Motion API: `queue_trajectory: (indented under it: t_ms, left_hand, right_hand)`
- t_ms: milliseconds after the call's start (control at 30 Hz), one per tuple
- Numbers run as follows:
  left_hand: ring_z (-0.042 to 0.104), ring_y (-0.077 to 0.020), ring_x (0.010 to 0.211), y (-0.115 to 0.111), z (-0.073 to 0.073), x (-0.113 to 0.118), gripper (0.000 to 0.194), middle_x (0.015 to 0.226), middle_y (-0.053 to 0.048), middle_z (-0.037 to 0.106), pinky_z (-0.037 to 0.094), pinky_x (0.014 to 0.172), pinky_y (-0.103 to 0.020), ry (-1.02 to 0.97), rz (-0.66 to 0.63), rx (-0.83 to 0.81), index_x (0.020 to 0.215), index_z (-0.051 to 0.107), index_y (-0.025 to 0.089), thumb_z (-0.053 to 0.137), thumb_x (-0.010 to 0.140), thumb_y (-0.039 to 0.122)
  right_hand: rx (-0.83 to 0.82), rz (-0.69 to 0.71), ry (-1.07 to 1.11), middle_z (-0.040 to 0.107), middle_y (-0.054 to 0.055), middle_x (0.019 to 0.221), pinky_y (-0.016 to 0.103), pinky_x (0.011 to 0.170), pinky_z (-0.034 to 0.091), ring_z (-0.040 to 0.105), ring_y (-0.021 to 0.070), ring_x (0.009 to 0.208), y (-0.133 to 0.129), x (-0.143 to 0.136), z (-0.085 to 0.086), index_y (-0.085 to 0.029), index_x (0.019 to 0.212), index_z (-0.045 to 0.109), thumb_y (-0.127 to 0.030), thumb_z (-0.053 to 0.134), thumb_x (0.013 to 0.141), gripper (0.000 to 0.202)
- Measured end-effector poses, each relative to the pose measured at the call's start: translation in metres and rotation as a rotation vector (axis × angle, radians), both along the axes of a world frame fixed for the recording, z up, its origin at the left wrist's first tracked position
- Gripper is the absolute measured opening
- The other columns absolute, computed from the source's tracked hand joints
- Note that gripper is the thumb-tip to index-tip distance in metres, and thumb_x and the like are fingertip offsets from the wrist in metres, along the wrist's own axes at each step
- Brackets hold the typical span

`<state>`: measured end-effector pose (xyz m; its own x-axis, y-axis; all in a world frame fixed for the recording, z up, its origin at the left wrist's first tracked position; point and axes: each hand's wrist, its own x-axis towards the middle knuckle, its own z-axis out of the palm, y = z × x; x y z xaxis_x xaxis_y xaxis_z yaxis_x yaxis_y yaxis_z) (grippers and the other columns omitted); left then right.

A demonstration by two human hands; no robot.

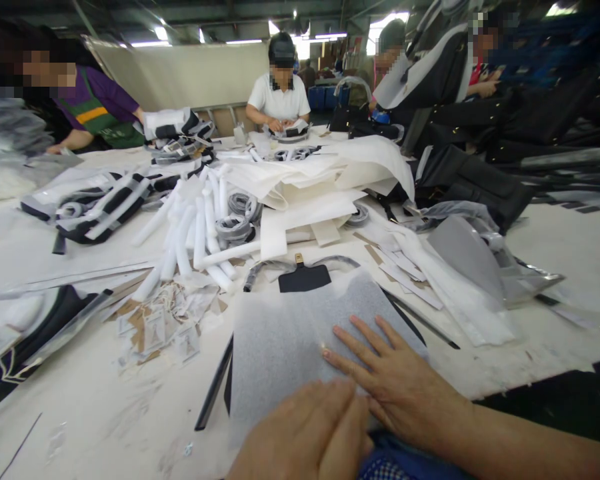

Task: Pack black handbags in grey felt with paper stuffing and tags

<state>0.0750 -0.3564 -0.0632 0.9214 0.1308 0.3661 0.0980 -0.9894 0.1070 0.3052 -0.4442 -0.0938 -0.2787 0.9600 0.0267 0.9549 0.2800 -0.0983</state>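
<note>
A white work table (80,400) carries a grey foam sheet (290,327) at six o'clock, spread over a black bag (304,277); the sheet's long axis runs six to twelve, the bag's tab pointing to twelve. The right hand (395,380) lies flat on the sheet, fingers spread, gripping nothing. The left hand (305,433) presses open beside it. White foam rolls (195,233) lie at eleven.

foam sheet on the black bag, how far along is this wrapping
Done: the foam sheet already covers most of the black bag. In hand: left hand and right hand lie flat on the sheet. Left: the bag's top tab and edges remain uncovered, and white rolls lie unused behind it.
</note>
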Motion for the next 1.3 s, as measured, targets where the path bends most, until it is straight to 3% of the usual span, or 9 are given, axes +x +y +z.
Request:
queue_trajectory:
  t_ms: [133,267,433,567,667,800,900,1067,1300]
  left_hand:
    - [0.065,-0.0239,0.120,0.031,-0.007,0.015,0.037,0.135,-0.010,0.064,0.055,0.101,-0.046,0.162,0.196,0.096,0.134,0.058,0.017,0.042,0.103,0.030]
    - [0.056,-0.0221,0.131,0.043,-0.029,0.000,0.046,0.146,-0.006,0.055,0.049,0.108,-0.048,0.223,0.212,0.110,0.145,0.047,0.022,0.044,0.103,0.041]
    - [0.051,-0.0241,0.136,0.033,-0.040,-0.006,0.050,0.151,-0.007,0.050,0.044,0.110,-0.051,0.258,0.259,0.125,0.151,0.037,0.032,0.047,0.102,0.033]
    - [0.055,-0.0287,0.132,0.031,-0.043,-0.002,0.050,0.148,-0.010,0.052,0.046,0.105,-0.056,0.283,0.289,0.129,0.149,0.039,0.034,0.049,0.100,0.029]
    - [0.054,-0.0307,0.132,0.031,-0.046,-0.001,0.052,0.148,-0.010,0.052,0.046,0.104,-0.057,0.277,0.292,0.156,0.150,0.038,0.032,0.050,0.100,0.028]
    - [0.051,-0.0269,0.135,0.032,-0.046,-0.001,0.049,0.151,-0.007,0.049,0.037,0.112,-0.055,0.232,0.212,0.218,0.149,0.040,0.023,0.043,0.100,0.020]
    - [0.049,-0.0197,0.137,0.032,-0.042,-0.001,0.051,0.152,-0.003,0.048,0.023,0.121,-0.048,0.179,0.157,0.218,0.147,0.042,0.018,0.034,0.097,0.010]
    - [0.051,-0.0191,0.135,0.032,-0.041,-0.001,0.068,0.151,-0.005,0.048,0.038,0.114,-0.045,0.234,0.148,0.168,0.147,0.041,0.015,0.032,0.083,-0.003]
    - [0.048,-0.0191,0.137,0.030,-0.052,-0.004,0.067,0.155,-0.004,0.042,0.041,0.113,-0.046,0.270,0.171,0.085,0.150,0.037,0.018,0.035,0.086,-0.002]
  right_hand:
    - [-0.001,-0.002,0.021,0.040,0.010,0.157,0.071,0.109,0.030,0.037,0.0434,0.141,-0.002,0.005,-0.006,-0.032,0.157,0.026,-0.015,0.061,0.078,0.087]
    - [-0.022,0.002,0.093,0.037,0.009,0.159,0.067,0.110,0.032,0.036,0.0406,0.142,-0.003,0.012,-0.005,-0.034,0.157,0.025,-0.024,0.058,0.087,0.078]
    - [-0.128,0.101,0.149,0.050,0.012,0.150,0.058,0.099,0.046,0.049,0.0409,0.133,0.015,0.022,0.026,-0.033,0.151,0.040,-0.050,0.057,0.095,0.062]
    - [-0.151,0.149,0.121,0.069,0.011,0.116,0.042,0.085,0.053,0.065,0.0280,0.101,0.045,0.025,0.045,-0.024,0.125,0.066,-0.037,0.051,0.099,0.032]
    - [-0.091,0.248,0.041,0.066,0.010,0.088,0.040,0.086,0.050,0.060,0.0230,0.082,0.060,0.025,0.036,-0.015,0.101,0.069,-0.015,0.047,0.095,0.023]
    - [0.006,0.306,0.134,0.065,0.013,0.107,0.036,0.089,0.048,0.058,0.0227,0.096,0.058,0.027,0.014,-0.012,0.125,0.060,-0.020,0.041,0.101,0.032]
    - [0.002,0.305,0.158,0.064,0.012,0.107,0.034,0.087,0.048,0.057,0.0217,0.096,0.052,0.030,0.006,-0.013,0.128,0.058,-0.020,0.041,0.102,0.032]
    - [-0.081,0.321,0.145,0.063,0.012,0.107,0.037,0.086,0.049,0.055,0.0227,0.094,0.055,0.032,0.004,-0.016,0.129,0.057,-0.017,0.045,0.099,0.033]
    - [-0.167,0.324,0.159,0.062,0.011,0.111,0.038,0.090,0.047,0.053,0.0226,0.097,0.060,0.033,0.006,-0.019,0.128,0.056,-0.015,0.045,0.098,0.033]
